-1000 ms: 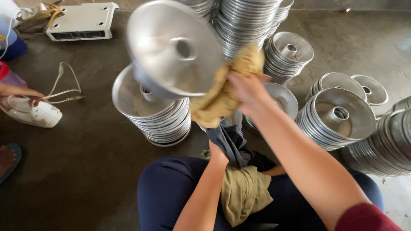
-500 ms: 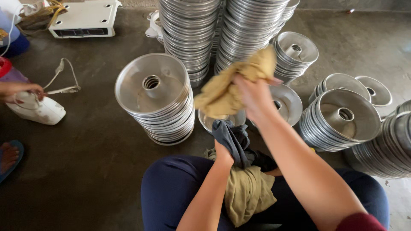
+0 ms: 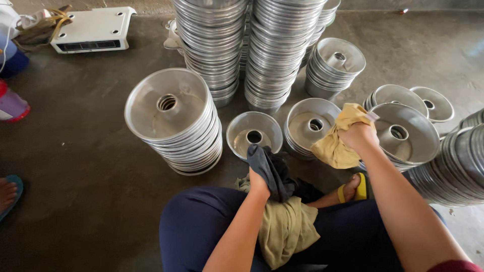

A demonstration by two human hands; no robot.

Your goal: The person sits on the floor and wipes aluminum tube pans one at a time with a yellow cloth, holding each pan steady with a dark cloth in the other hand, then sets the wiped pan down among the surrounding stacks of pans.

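While the right hand (image 3: 359,136) clenches a crumpled mustard-yellow cloth (image 3: 339,141), it hangs over the gap btwn 2 short stacks of round aluminium ring-shaped cake pans: 1 stack (image 3: 310,126) just left of the fist, 1 stack (image 3: 406,133) just right, touching the cloth's far side or nearly so. Left hand (image 3: 258,180) is closed on a dark grey rag (image 3: 269,168), low by the lap, directly behind a single small aluminium tube pan (image 3: 253,133) on the concrete floor (image 3: 75,201). That pan is nearer the left hand; w/ its mouth up, axis vertical.
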